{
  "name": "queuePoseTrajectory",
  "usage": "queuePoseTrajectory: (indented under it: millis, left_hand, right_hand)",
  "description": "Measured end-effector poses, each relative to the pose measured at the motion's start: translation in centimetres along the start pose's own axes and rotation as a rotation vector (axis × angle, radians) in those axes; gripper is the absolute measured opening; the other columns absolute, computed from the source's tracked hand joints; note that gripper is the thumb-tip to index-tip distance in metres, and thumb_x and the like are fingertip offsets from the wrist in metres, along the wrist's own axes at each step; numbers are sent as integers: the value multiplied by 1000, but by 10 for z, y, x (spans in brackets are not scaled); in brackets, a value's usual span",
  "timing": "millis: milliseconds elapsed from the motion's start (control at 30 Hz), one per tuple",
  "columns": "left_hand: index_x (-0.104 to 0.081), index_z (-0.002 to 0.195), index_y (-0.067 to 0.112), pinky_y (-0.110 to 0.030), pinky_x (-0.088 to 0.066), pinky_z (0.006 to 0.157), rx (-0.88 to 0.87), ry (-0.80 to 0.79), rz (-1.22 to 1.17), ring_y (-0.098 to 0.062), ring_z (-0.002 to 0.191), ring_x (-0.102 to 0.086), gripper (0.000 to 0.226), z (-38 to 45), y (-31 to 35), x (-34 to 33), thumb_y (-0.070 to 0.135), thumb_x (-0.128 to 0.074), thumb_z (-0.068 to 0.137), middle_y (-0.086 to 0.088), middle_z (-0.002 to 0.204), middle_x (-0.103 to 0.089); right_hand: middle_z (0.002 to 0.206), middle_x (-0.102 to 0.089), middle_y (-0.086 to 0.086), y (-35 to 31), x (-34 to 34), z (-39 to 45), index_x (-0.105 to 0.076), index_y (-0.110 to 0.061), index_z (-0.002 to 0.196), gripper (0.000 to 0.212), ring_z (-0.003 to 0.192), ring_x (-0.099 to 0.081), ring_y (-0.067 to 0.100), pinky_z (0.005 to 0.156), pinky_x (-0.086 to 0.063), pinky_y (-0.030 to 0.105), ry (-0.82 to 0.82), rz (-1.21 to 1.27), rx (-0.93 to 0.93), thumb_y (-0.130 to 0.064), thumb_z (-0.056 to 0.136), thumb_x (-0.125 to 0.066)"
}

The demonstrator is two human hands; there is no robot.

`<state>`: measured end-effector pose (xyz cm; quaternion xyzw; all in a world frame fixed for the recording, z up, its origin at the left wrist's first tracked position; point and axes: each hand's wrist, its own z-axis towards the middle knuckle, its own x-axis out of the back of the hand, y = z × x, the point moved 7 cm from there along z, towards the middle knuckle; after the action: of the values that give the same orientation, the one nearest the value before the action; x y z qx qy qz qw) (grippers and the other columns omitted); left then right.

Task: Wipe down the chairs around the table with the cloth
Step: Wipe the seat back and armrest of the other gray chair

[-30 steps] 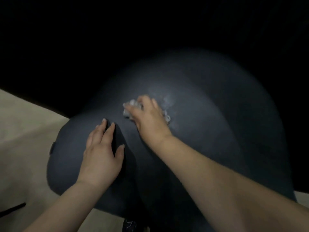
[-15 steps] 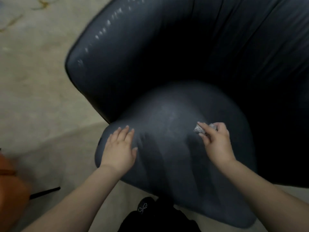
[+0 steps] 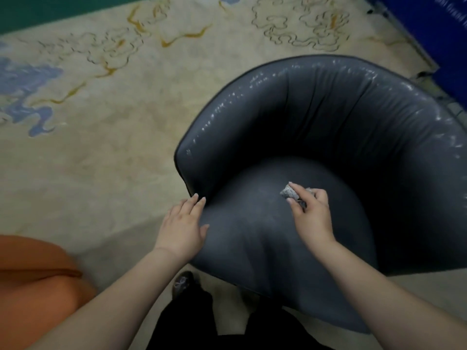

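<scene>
A dark grey tub chair (image 3: 316, 127) with a curved glossy back fills the right half of the view. My right hand (image 3: 312, 213) holds a small crumpled grey-white cloth (image 3: 288, 192) between thumb and fingers, over the middle of the seat cushion (image 3: 252, 238). Whether the cloth touches the cushion I cannot tell. My left hand (image 3: 183, 227) lies flat with straight fingers on the seat's left edge, fingertips at the foot of the left armrest.
A cream carpet (image 3: 101, 147) with blue and gold swirls spreads left and behind the chair. An orange seat (image 3: 32, 281) sits at the lower left. A blue panel (image 3: 449, 34) stands at the top right. My dark trousers and a shoe (image 3: 183, 284) show below the chair.
The view has pulled back, from a dark close-up of the seat to the whole chair. My right hand carried the cloth rightward across the seat. My left hand slid to the seat's left edge.
</scene>
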<state>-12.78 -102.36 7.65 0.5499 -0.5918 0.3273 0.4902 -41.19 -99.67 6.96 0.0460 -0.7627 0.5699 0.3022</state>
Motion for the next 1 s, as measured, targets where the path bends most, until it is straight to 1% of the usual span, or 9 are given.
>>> queuePoseTrajectory:
  millis: [67, 200, 333, 400, 467, 500, 633, 767, 1000]
  left_hand:
    - [-21, 152, 23, -35, -15, 118, -19, 2, -25, -21, 144, -17, 67, 6, -15, 15, 41, -47, 94, 1, 158, -20]
    - [-22, 151, 22, -35, -20, 116, -96, 14, -42, -20, 143, -19, 66, 27, -49, 42, 40, -48, 94, 1, 157, -22]
    - [-26, 150, 21, -34, -22, 114, -180, 32, -80, -20, 140, -25, 62, 56, -82, 70, 35, -49, 95, 0, 154, -29]
    - [-29, 149, 19, -35, -24, 115, -232, 24, -107, -21, 138, -28, 60, 70, -94, 83, 32, -50, 95, -1, 152, -32]
    - [-30, 149, 18, -36, -24, 114, -291, 18, -89, -22, 139, -29, 59, 85, -103, 96, 31, -50, 95, -2, 152, -33]
    - [-31, 149, 18, -36, -24, 115, -321, 16, -78, -22, 139, -28, 59, 92, -107, 101, 31, -50, 95, -2, 153, -33]
    - [-31, 149, 18, -31, -20, 115, -370, -7, -102, -23, 140, -27, 58, 116, -118, 114, 31, -50, 95, -3, 154, -31]
    - [-30, 149, 22, -32, -22, 115, -368, -33, -127, -22, 141, -27, 58, 142, -119, 114, 32, -50, 96, -1, 155, -29]
    - [-28, 149, 30, -29, -19, 113, -409, -120, -144, -22, 142, -22, 57, 184, -105, 99, 31, -51, 96, -1, 157, -23]
  right_hand:
    - [104, -38, -4, -16, -10, -1, -64, -31, 119, 36, 88, -47, 2, 77, -30, -6, 23, 17, -8, -10, 89, -63]
    - [108, -39, -2, -45, -42, -1, -64, -30, 120, 35, 91, -49, 8, 85, -35, 9, 99, 36, -57, -12, 90, -63]
    - [110, -39, -3, -73, -81, -4, -63, -30, 120, 34, 92, -50, 6, 87, -37, 15, 172, 67, -108, -15, 90, -62]
    - [110, -39, -3, -86, -97, -7, -63, -29, 121, 34, 95, -50, 7, 86, -36, 11, 219, 72, -128, -15, 91, -62]
    - [111, -39, -3, -98, -110, -10, -63, -29, 121, 34, 94, -49, 5, 80, -32, -2, 273, 95, -158, -15, 91, -62]
    - [111, -39, -3, -103, -115, -11, -63, -28, 122, 33, 92, -48, 3, 77, -31, -4, 304, 109, -175, -15, 91, -62]
    - [114, -39, -1, -118, -129, -12, -63, -26, 122, 33, 94, -49, 4, 85, -33, 5, 367, 152, -217, -15, 91, -62]
    - [111, -40, -1, -122, -132, -1, -64, -27, 120, 33, 90, -49, -9, 78, -28, -7, 402, 174, -211, -14, 90, -62]
    - [106, -42, -3, -117, -154, 34, -64, -28, 119, 34, 89, -46, -20, 76, -29, -7, 384, 210, -213, -13, 89, -63]
